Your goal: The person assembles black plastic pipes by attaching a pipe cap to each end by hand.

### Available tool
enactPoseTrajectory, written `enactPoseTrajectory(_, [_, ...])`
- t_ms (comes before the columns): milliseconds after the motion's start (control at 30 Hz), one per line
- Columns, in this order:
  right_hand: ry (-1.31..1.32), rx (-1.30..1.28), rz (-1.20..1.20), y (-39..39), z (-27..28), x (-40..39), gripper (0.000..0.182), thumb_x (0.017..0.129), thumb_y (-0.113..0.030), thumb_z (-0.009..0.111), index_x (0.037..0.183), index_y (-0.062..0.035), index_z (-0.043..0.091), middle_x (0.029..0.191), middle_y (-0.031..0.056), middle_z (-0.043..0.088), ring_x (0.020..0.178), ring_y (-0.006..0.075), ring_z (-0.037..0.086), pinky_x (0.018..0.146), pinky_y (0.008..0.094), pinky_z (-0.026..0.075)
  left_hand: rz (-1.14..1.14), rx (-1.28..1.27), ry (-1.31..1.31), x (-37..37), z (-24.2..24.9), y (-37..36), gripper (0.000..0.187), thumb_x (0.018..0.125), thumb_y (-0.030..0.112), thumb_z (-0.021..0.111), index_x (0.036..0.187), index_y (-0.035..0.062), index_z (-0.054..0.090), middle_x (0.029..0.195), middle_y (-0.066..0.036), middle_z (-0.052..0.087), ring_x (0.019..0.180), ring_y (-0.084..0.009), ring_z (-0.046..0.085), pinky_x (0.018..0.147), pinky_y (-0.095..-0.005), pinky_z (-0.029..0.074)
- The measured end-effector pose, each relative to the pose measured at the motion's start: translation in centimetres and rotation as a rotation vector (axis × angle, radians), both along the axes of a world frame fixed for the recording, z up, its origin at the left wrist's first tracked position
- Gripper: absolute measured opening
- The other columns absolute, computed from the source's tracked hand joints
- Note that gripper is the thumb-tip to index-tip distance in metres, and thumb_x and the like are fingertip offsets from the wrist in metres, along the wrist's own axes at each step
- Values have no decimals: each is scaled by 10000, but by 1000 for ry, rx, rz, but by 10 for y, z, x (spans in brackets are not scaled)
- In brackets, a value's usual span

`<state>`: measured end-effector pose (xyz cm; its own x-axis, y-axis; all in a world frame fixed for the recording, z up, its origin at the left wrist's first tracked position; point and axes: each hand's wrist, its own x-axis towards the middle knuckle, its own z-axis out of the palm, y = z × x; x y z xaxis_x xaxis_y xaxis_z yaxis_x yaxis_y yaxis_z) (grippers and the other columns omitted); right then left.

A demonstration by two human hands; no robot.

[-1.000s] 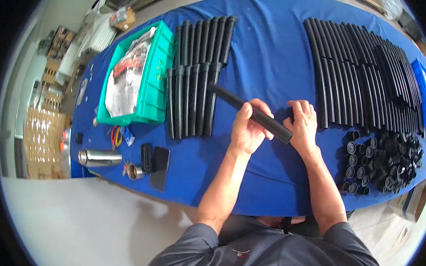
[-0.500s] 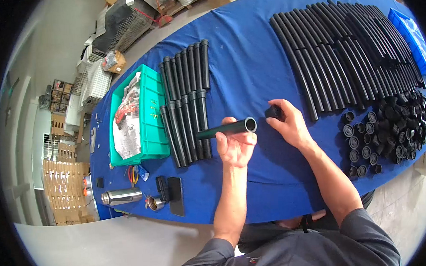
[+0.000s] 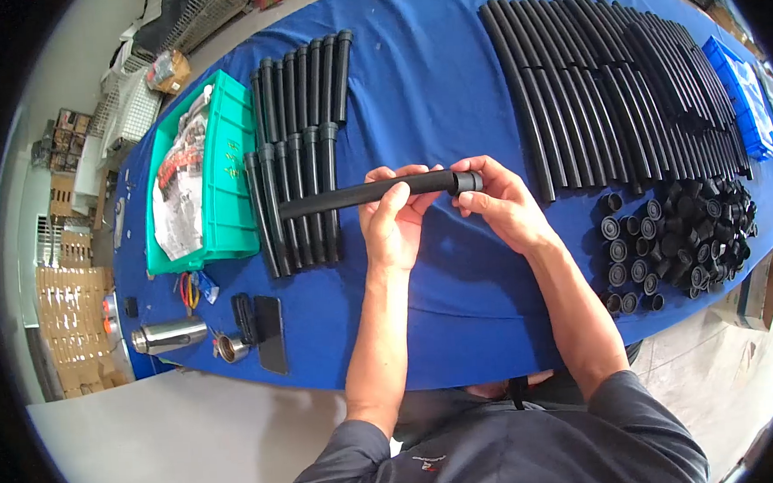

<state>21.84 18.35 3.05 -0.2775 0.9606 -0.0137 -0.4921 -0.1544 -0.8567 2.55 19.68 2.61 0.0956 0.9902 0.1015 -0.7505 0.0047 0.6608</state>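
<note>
A black plastic tube lies almost level across my left hand, thumb on top and fingers wrapped behind it. At its right end sits a black end cap, pinched between the thumb and fingers of my right hand. The cap's rim meets the tube end. To the left, two rows of capped tubes lie side by side, and the held tube's left end overlaps the lower row in this view. Loose black caps are heaped to the right of my right hand.
Many uncapped tubes lie in rows at the back right, beside a blue crate. A green crate holding newspaper stands left. Nearer the front edge are a steel flask, a metal cup and a phone.
The tube has swung from pointing toward me to lying crosswise. My right hand has brought the cap from beside the tube onto its end. The camera view has shifted slightly.
</note>
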Motion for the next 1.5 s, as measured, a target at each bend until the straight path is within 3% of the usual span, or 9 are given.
enactPoseTrajectory(300, [-177, 65, -57, -1, -7, -1, 364, 974, -63, 703, 1304, 13, 569, 1075, 34, 644, 922, 82, 607, 829, 245, 526, -33, -83, 11, 3, -10, 0, 175, 1020, 67, 575, 1195, 69, 576, 1188, -247, 699, 1133, -409, 697, 934, -482, 640])
enactPoseTrajectory(600, [-505, 221, -134, -4, -11, -5, 368, 972, -69, 709, 1307, 12, 579, 1001, 14, 641, 862, 56, 580, 757, 223, 495, 5, -55, 37, 9, -15, -1, 153, 1041, 97, 557, 1188, 59, 573, 1177, -256, 698, 1120, -375, 707, 914, -475, 649])
enactPoseTrajectory(900, [-400, 170, -134, -8, -8, -8, 350, 976, -65, 706, 1298, 14, 591, 1008, 12, 639, 883, 50, 573, 752, 214, 483, 24, -131, 4, 12, -18, -4, 136, 1046, 123, 569, 1161, 55, 595, 1148, -254, 706, 1091, -366, 720, 883, -461, 661])
enactPoseTrajectory(1300, [-493, 247, -181, -7, -13, -11, 366, 977, -91, 716, 1299, 22, 586, 1062, 47, 682, 931, 87, 635, 818, 248, 528, 79, -143, 65, 18, -15, -4, 137, 1041, 134, 589, 1156, 59, 585, 1124, -236, 710, 1050, -335, 733, 863, -432, 661])
enactPoseTrajectory(1500, [-510, 156, -175, -3, -13, -6, 354, 962, -87, 731, 1270, 18, 592, 992, 41, 668, 898, 98, 638, 800, 251, 529, 35, -125, 136, 11, -18, 12, 214, 1045, 181, 611, 1211, 57, 558, 1111, -212, 711, 1068, -350, 724, 842, -436, 667])
